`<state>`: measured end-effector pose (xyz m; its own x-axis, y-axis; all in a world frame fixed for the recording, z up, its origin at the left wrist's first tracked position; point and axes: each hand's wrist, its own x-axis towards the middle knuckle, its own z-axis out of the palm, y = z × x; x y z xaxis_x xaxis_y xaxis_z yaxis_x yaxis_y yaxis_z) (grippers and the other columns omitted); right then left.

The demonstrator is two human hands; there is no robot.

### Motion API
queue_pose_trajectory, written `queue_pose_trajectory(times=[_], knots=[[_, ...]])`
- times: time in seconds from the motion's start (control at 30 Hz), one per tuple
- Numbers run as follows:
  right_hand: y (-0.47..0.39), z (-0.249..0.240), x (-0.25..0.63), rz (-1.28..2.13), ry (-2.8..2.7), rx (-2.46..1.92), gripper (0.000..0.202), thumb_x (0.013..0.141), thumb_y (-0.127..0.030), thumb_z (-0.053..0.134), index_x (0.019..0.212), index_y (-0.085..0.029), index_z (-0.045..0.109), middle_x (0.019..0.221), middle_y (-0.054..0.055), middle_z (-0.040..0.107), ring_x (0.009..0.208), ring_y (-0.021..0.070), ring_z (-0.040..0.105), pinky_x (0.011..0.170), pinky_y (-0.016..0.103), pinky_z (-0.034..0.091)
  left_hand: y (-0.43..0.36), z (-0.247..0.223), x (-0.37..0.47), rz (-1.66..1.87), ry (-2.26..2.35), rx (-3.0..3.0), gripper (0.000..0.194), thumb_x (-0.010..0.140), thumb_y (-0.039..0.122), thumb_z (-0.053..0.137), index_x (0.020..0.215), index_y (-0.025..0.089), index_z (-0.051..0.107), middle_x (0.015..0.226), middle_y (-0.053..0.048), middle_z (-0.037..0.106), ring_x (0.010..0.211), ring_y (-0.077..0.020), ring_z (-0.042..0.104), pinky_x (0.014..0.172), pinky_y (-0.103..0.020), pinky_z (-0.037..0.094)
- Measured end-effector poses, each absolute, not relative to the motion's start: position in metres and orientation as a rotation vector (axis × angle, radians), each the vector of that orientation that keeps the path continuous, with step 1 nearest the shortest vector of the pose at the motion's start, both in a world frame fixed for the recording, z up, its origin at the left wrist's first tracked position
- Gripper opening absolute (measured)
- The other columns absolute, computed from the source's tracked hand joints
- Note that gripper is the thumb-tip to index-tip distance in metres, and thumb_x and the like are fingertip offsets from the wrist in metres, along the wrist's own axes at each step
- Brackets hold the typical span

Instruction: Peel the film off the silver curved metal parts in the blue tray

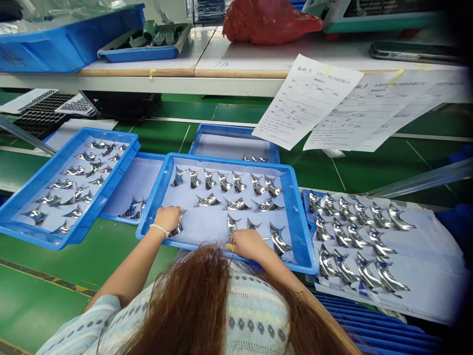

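Note:
In the head view, a blue tray (299, 224) lined with white sheet lies before me, with rows of shiny, curved, pointed metal parts (224, 181). At its left end, my left hand (167, 220) is closed on one chrome-like metal part (179, 225), partly covered by the fingers. My right hand (248, 242) is low over the tray's front side, fingers curled beside another metal part (232, 225). Something small and yellow (229, 246) shows at these fingertips; what they grip is mostly hidden.
A second blue tray of similar parts (70, 241) stands at left; more trays lie behind. At right, rows of parts rest on a white sheet (428, 256). Printed papers (306, 101) hang from the shelf (229, 85), which bears a red bag (269, 22) and a phone (410, 51).

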<state>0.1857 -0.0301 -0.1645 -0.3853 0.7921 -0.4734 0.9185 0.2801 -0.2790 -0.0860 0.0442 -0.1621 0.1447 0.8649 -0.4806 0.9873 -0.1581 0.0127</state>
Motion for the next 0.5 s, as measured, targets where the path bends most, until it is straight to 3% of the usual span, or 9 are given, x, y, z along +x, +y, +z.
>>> queue_pose_trajectory(times=[0.13, 0.33, 0.5], knots=[[-0.024, -0.166, 0.191, -0.778, 2.293, 1.649, 0.021, 0.087, -0.035, 0.057, 0.085, -0.018, 0.069, 0.087, 0.011, 0.07, 0.084, 0.0282, 0.065, 0.065, 0.03, 0.043, 0.041, -0.16, -0.091, -0.556, 1.789, 2.096, 0.035, 0.083, 0.022, 0.046, 0.114, 0.02, 0.061, 0.103, -0.015, 0.069, 0.098, -0.0271, 0.062, 0.079, -0.034, 0.042], [-0.01, -0.173, 0.19, -0.755, 2.171, 1.954, 0.035, 0.093, -0.027, 0.049, 0.126, -0.014, 0.049, 0.105, 0.015, 0.064, 0.09, 0.0282, 0.063, 0.072, 0.036, 0.046, 0.039, -0.16, -0.087, -0.52, 1.806, 2.093, 0.032, 0.083, 0.02, 0.046, 0.11, 0.019, 0.061, 0.106, -0.013, 0.068, 0.1, -0.0256, 0.061, 0.08, -0.032, 0.042], [-0.011, -0.17, 0.187, -0.929, 2.117, 2.071, 0.029, 0.091, -0.026, 0.057, 0.117, -0.013, 0.056, 0.101, 0.01, 0.065, 0.091, 0.0249, 0.062, 0.081, 0.042, 0.048, 0.043, -0.159, -0.085, -0.463, 1.71, 2.108, 0.024, 0.081, 0.021, 0.047, 0.096, 0.019, 0.066, 0.096, -0.009, 0.071, 0.089, -0.023, 0.064, 0.072, -0.027, 0.044]])
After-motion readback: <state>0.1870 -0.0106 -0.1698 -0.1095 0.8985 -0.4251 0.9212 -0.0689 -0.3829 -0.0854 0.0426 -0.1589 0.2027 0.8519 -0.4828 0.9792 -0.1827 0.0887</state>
